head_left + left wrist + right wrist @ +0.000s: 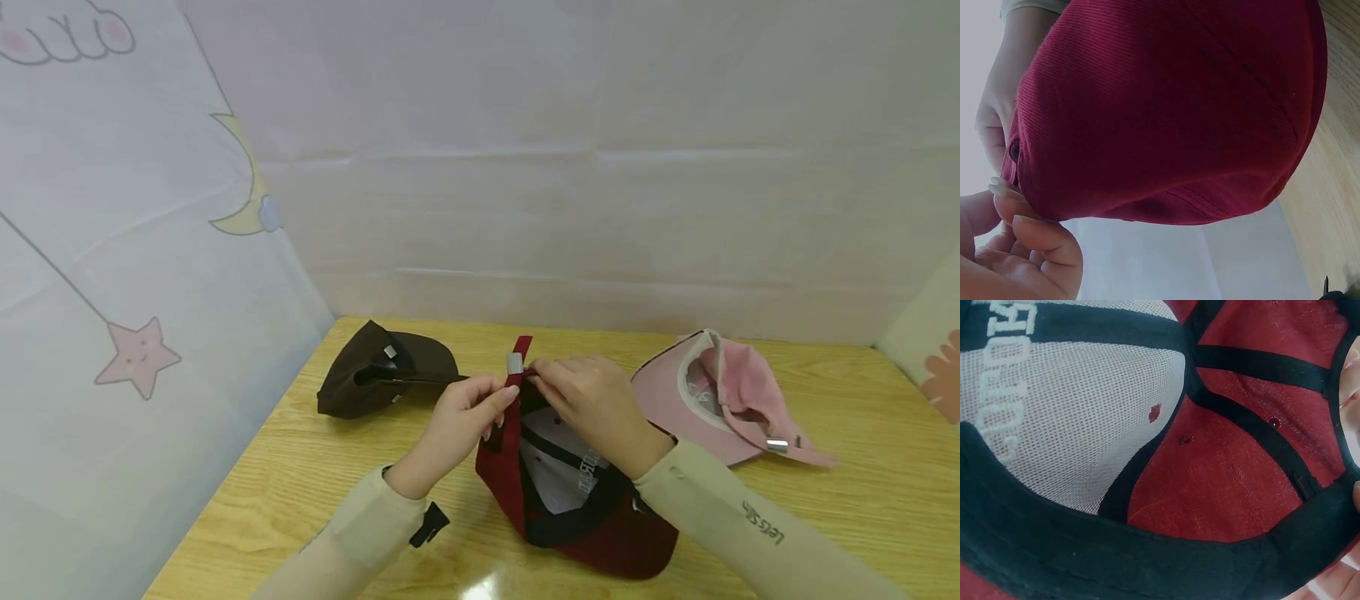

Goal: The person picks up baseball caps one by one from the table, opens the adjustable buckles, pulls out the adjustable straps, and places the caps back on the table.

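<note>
A dark red baseball cap (501, 479) is tipped with its inside toward me, its brim low on the tabletop. My left hand (450, 433) pinches its back strap just below a silver buckle (514, 363). On the buckle's other side, my right hand (596, 404) pinches the strap's dark edge. A red strap end (524, 342) sticks up past the buckle. The left wrist view has the cap's crown (1166, 112) above bent left fingers (1047, 240). White mesh lining (1085, 406) and black seam tape fill the right wrist view, with fingers cut off at the edge.
A dark brown cap (345, 392) lies on its side at the left of the wooden table (255, 492). Behind my right forearm lies a pink cap (761, 379) with a silver buckle. A pale printed cloth (600, 225) hangs behind the table.
</note>
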`<state>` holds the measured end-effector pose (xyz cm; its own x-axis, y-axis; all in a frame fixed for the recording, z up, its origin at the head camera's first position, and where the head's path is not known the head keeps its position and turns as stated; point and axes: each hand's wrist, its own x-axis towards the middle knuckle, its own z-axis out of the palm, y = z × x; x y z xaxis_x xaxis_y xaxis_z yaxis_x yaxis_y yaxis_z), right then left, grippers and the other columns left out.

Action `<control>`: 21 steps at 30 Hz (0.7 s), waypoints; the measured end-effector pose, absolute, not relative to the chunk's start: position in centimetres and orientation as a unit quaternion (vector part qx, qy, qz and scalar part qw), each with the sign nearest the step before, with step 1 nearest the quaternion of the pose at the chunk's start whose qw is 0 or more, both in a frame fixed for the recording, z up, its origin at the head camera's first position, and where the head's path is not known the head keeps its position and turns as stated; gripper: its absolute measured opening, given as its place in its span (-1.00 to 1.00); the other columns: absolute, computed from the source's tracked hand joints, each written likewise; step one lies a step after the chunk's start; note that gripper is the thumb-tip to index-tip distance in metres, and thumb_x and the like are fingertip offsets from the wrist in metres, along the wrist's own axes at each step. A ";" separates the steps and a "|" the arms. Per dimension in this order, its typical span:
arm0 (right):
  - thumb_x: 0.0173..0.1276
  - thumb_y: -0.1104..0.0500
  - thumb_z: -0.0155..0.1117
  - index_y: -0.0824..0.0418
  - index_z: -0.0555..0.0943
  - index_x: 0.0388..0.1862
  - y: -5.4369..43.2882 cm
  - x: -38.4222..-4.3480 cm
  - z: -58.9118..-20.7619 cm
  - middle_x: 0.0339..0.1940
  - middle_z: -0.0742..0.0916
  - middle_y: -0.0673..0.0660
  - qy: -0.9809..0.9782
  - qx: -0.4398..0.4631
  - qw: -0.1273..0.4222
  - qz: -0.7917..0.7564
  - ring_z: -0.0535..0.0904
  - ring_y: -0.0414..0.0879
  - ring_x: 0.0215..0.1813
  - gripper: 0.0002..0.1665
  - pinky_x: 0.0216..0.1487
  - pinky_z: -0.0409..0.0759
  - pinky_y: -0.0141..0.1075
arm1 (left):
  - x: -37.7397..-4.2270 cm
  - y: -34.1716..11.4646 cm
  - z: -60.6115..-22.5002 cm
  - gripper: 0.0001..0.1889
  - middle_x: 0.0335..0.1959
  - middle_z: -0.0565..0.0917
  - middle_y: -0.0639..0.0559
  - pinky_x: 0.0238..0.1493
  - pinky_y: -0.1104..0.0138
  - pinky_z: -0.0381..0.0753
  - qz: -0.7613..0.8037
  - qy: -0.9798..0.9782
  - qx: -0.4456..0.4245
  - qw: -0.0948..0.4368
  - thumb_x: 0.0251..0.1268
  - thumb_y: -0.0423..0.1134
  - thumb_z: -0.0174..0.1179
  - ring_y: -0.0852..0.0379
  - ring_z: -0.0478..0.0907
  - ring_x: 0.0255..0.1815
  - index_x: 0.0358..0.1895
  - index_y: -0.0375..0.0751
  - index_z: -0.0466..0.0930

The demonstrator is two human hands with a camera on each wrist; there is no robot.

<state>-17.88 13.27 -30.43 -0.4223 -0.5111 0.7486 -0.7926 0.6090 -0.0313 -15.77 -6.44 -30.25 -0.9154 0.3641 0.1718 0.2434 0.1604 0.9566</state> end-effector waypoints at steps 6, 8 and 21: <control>0.25 0.29 0.34 0.29 0.62 -0.29 13.2 -17.9 -30.3 -0.65 0.61 0.01 -0.822 0.396 0.359 0.197 0.43 -0.19 -0.65 -0.91 -0.57 0.43 -0.26 | -15.7 -6.5 -30.2 -0.73 -0.66 0.39 0.08 -0.56 0.37 0.38 0.618 0.758 0.200 0.050 0.46 -0.31 0.08 0.18 0.31 -0.64 -0.43 -0.41 0.45; 0.22 0.31 0.36 0.29 0.61 -0.29 13.2 -18.0 -30.3 -0.66 0.59 0.00 -0.823 0.395 0.358 0.198 0.40 -0.20 -0.66 -0.89 -0.58 0.42 -0.28 | -15.7 -6.5 -30.3 -0.73 -0.66 0.38 0.08 -0.56 0.37 0.37 0.618 0.759 0.199 0.050 0.47 -0.30 0.07 0.18 0.31 -0.64 -0.43 -0.41 0.46; 0.01 0.39 0.49 0.31 0.65 -0.23 13.3 -18.2 -29.9 -0.56 0.70 0.10 -0.833 0.374 0.361 0.192 0.54 -0.09 -0.60 -0.70 -0.57 0.49 -0.22 | -15.4 -6.5 -30.4 -0.73 -0.62 0.42 0.06 -0.52 0.37 0.40 0.619 0.758 0.199 0.055 0.47 -0.29 0.07 0.19 0.30 -0.63 -0.42 -0.38 0.47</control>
